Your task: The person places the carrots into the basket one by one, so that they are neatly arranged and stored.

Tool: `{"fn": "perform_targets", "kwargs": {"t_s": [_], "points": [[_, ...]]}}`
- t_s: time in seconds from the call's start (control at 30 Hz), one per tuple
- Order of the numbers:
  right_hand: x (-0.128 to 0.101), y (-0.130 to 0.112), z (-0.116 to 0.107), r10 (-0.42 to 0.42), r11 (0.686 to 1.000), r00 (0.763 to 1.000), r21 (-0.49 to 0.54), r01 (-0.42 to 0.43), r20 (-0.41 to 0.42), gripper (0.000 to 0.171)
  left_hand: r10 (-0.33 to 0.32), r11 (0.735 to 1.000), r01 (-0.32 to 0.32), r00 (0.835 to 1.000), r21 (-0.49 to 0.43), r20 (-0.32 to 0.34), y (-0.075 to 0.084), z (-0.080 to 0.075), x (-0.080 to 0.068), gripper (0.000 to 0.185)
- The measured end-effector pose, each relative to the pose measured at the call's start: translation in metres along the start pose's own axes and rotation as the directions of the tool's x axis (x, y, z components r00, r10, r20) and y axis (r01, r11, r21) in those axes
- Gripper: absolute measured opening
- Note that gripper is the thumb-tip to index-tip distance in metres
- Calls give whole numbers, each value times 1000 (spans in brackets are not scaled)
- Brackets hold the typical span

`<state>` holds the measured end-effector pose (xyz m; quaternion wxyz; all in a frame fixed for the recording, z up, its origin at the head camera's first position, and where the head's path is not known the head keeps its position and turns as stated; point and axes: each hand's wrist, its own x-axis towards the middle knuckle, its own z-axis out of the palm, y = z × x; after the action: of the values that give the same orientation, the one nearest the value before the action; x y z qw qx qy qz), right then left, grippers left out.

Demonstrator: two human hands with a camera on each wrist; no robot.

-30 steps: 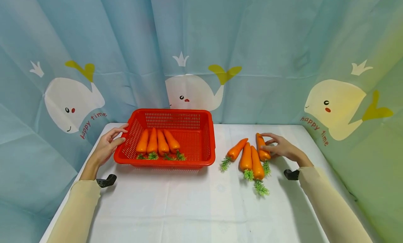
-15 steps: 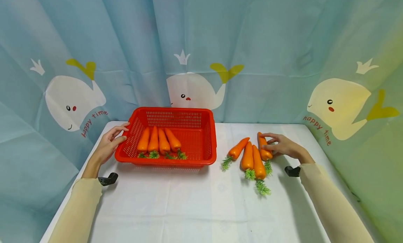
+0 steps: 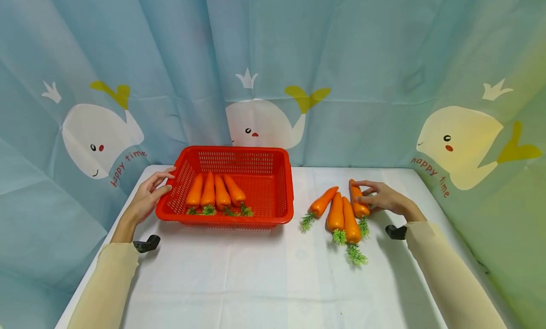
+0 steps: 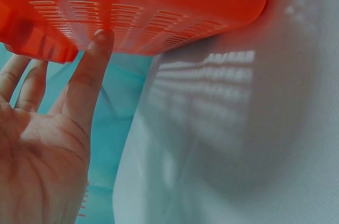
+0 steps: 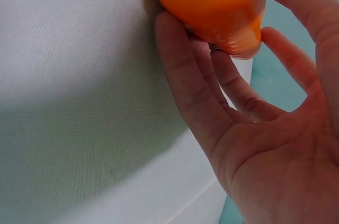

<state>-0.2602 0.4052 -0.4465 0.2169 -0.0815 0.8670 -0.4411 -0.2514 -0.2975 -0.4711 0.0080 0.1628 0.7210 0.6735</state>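
Nothing has shifted: your right hand [image 3: 381,197] still pinches the carrot [image 3: 357,201], 3 more beside it, left hand [image 3: 147,198] flat on basket [image 3: 284,196].

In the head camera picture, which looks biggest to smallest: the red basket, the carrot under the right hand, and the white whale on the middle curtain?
1. Red basket, widest.
2. Middle whale, though it hangs farther back, so its true size is unsure.
3. Carrot touched by the right hand, clearly smallest.

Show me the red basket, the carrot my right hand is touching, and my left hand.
red basket [image 3: 286,196], head view, right wall.
carrot [image 3: 357,203], head view, thick middle.
left hand [image 3: 145,201], head view, back of hand.
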Motion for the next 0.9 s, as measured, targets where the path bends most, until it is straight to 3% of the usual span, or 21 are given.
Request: {"fn": "perform_targets", "kwargs": {"t_s": [0.2, 0.47, 0.9], "points": [[0, -3, -1, 9, 1000, 1000, 1, -9, 15, 72, 6, 1000, -6, 1000, 0, -2, 2, 0, 1, 27], [5, -18, -6, 102, 994, 992, -46, -99, 76, 72, 18, 1000, -18, 1000, -12, 2, -1, 1, -1, 26], [1, -21, -10, 104, 994, 992, -52, -100, 78, 73, 10, 1000, -10, 1000, -3, 1, -1, 1, 0, 25]]}}
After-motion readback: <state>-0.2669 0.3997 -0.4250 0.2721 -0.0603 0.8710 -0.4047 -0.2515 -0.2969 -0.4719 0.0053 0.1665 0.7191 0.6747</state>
